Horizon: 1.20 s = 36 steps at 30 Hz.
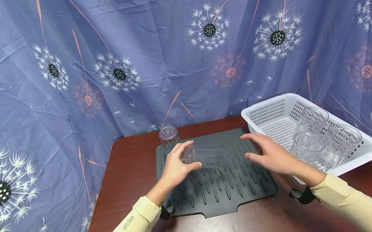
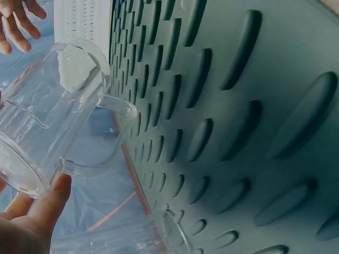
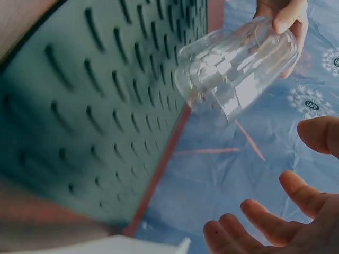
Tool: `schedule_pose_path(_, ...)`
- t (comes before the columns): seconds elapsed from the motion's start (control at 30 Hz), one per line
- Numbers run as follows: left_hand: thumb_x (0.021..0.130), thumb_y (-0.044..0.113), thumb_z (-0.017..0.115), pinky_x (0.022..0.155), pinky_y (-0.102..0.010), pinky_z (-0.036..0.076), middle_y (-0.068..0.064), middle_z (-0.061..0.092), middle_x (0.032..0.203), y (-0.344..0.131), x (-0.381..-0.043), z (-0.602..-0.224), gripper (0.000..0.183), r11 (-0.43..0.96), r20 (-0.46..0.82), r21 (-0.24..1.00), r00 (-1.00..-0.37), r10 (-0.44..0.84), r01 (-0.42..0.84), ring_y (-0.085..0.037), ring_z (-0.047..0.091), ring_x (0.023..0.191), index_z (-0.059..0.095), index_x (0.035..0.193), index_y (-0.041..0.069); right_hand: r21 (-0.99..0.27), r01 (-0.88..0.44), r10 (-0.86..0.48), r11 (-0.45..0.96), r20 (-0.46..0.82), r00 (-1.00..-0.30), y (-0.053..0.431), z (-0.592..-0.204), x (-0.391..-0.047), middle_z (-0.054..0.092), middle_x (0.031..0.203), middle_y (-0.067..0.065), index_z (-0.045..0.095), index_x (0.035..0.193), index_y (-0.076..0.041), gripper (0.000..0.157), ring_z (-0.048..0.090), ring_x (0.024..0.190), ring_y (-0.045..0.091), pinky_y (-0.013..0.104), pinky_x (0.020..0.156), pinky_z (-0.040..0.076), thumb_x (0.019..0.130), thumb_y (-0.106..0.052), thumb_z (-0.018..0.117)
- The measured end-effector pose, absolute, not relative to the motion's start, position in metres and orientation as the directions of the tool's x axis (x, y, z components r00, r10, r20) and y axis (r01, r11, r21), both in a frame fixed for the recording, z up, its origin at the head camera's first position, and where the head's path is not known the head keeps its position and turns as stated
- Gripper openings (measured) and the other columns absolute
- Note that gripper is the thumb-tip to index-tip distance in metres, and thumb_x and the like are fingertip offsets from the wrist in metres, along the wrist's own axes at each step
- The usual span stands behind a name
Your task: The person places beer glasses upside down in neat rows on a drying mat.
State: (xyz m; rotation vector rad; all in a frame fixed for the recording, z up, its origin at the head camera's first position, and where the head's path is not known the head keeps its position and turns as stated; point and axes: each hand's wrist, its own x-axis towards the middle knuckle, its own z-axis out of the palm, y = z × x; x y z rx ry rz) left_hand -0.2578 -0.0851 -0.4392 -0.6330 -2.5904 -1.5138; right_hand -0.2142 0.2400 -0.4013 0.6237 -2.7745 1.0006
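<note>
Over a dark mat (image 1: 218, 204) with raised ribs, as the head view is showing, the person's left hand (image 1: 176, 166) is gripping a clear handled glass mug (image 1: 212, 155) by one end, thumb and fingers curving around it. The mug is slanting nearly sideways, apparently clear of the mat, its free end pointing toward the right hand (image 1: 268, 153), which is hovering near but apart, thumb and fingers spread and holding nothing. Another clear glass (image 1: 168, 134) is standing at the mat's far left corner, and a white perforated basket (image 1: 266, 112) on the right of the brown table (image 1: 123, 158) is holding several clear glasses (image 1: 308, 143). From the left wrist, the thumb is pressing near the mug's closer end, the other fingers are partly hiding, and the handle is facing the mat; which end is the mouth, one cannot tell for certain. From the right wrist, the right hand's parted fingers are reaching around nothing, and the mug is tilting beyond them in the left hand's grasp. The step in hand is seemingly a one-handed carry of the mug above the mat; the next move is probably calling for a steady left grip, a controlled tilt and room from the standing glass.
</note>
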Motion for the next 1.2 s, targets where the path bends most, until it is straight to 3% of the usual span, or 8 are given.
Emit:
schedule_pose_path(0.23, 0.077, 0.025, 0.089, 0.099, -0.045, 0.052, 0.004, 0.057, 0.135, -0.083, -0.265, -0.431, 0.075, 0.467, 0.268, 0.795, -0.915, 0.301, 0.387, -0.019, 0.054, 0.129, 0.055, 0.144, 0.030, -0.433, -0.503, -0.344, 0.748, 0.395, -0.852, 0.259, -0.391, -0.206, 0.057, 0.137, 0.013, 0.057, 0.135, -0.010, 0.048, 0.049, 0.129, 0.038, 0.058, 0.103, 0.038, 0.090, -0.013, 0.074)
schedule_pose_path(0.4, 0.076, 0.025, 0.088, 0.099, -0.046, 0.049, 0.004, 0.057, 0.134, -0.080, -0.270, -0.425, 0.076, 0.508, 0.271, 0.767, -0.915, 0.298, 0.393, -0.019, 0.054, 0.127, 0.055, 0.144, 0.031, -0.362, -0.501, -0.337, 0.786, 0.430, -0.838, 0.274, -0.383, -0.202, 0.056, 0.137, 0.017, 0.058, 0.134, -0.010, 0.049, 0.048, 0.127, 0.041, 0.061, 0.101, 0.036, 0.088, -0.015, 0.075)
schedule_pose_path(0.7, 0.074, 0.027, 0.087, 0.107, -0.053, 0.041, 0.001, 0.058, 0.134, -0.076, -0.280, -0.418, 0.076, 0.562, 0.301, 0.707, -0.901, 0.312, 0.431, -0.028, 0.047, 0.134, 0.057, 0.144, 0.022, -0.257, -0.515, -0.355, 0.818, 0.479, -0.803, 0.297, -0.380, -0.201, 0.056, 0.132, 0.020, 0.060, 0.130, -0.007, 0.052, 0.049, 0.122, 0.043, 0.061, 0.096, 0.037, 0.082, -0.014, 0.079)
schedule_pose_path(1.2, 0.079, 0.029, 0.084, 0.107, -0.054, 0.041, -0.001, 0.054, 0.141, -0.063, -0.295, -0.401, 0.074, 0.593, 0.288, 0.672, -0.894, 0.343, 0.444, -0.029, 0.042, 0.135, 0.054, 0.147, 0.023, -0.178, -0.366, -0.273, 0.913, 0.398, -0.876, 0.340, -0.382, -0.194, 0.048, 0.143, 0.029, 0.057, 0.135, -0.013, 0.060, 0.043, 0.127, 0.052, 0.073, 0.093, 0.035, 0.083, -0.031, 0.080)
